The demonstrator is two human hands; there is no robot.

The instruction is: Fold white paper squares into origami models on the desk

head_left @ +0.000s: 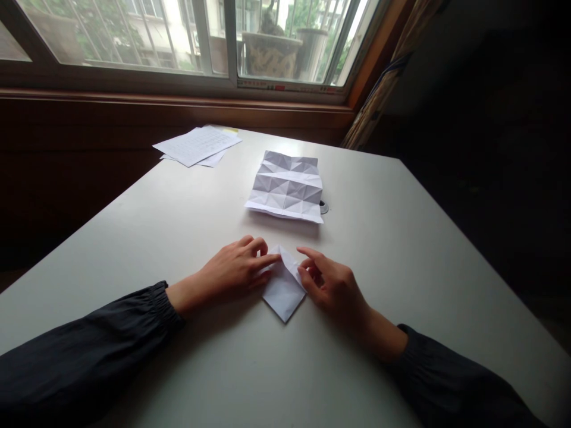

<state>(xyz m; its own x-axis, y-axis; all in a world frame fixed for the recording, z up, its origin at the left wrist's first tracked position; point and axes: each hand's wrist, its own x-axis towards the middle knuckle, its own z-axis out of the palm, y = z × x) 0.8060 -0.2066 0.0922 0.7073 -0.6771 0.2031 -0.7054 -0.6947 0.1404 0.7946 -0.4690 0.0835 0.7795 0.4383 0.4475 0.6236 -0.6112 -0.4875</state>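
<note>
A small white sheet of paper [284, 297], folded into a diamond, lies flat on the table with one corner towards me. My left hand [234, 266] holds it from the left, the index fingertip pressed on the upper part and the thumb at the left edge. On the other side, my right hand [336, 287] has its thumb and a curled finger at the paper's right edge, where a folded flap shows. The right index finger sticks out above the flap.
Beyond my hands lies a creased white sheet [286, 189] with a grid of folds, partly over a dark round ring [324, 207]. Several printed papers [198, 145] rest at the far left corner of the white table [187, 368]. A window [134, 35] and curtain [379, 95] are behind.
</note>
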